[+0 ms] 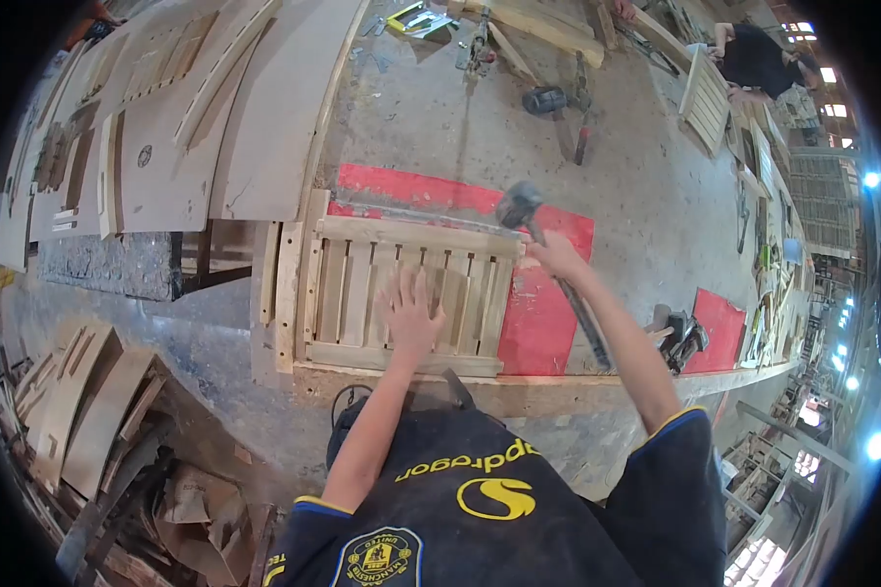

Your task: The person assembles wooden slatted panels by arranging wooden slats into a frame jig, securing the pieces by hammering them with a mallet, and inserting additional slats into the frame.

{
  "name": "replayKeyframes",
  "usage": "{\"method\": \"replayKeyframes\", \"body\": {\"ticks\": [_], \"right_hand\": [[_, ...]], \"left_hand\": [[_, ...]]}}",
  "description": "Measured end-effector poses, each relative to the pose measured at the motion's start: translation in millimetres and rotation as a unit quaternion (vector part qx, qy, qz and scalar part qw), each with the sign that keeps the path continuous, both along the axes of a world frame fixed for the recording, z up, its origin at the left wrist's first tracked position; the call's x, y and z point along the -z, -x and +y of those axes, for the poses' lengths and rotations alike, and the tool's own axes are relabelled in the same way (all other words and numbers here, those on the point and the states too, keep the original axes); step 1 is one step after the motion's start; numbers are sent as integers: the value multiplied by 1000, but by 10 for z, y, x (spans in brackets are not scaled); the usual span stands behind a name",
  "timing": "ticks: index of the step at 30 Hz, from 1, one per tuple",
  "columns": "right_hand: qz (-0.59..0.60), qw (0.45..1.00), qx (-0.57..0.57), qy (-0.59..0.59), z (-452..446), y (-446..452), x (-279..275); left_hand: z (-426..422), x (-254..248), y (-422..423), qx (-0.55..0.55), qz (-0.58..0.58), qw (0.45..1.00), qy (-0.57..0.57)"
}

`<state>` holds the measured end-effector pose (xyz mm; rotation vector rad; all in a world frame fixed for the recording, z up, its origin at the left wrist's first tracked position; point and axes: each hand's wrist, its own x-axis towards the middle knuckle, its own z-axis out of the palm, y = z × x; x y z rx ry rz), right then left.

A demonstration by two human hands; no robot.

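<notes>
The left hand [411,315] lies spread on the pale, straight-slatted wooden frame [454,295] beneath it while the right hand [558,256], near the frame's end, wraps round a blunt, dark-headed mallet [519,204], apparently for hammering, which calls for steady support and fingers clear of the blow.

The shirt [578,548] reads "apdragon" in yellow beside an S-shaped logo [496,499]; its crest [380,558] reads "MANCHESTER UNITED". "TEC" shows near the left cuff [323,505].
</notes>
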<state>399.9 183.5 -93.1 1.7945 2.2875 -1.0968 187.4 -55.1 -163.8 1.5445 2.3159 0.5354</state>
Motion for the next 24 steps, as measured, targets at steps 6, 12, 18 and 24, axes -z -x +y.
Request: {"method": "replayKeyframes", "body": {"ticks": [6, 12, 18, 24], "right_hand": [[298, 823, 478, 74, -611, 15, -238], [41, 905, 410, 109, -1832, 10, 601], [-88, 955, 255, -125, -2081, 119, 470], [-116, 961, 228, -100, -1846, 144, 583]], "left_hand": [[718, 164, 1103, 55, -43, 993, -93], [851, 66, 1800, 239, -38, 968, -64], [802, 247, 1690, 175, -52, 979, -91], [762, 292, 1704, 163, -60, 979, -106]]}}
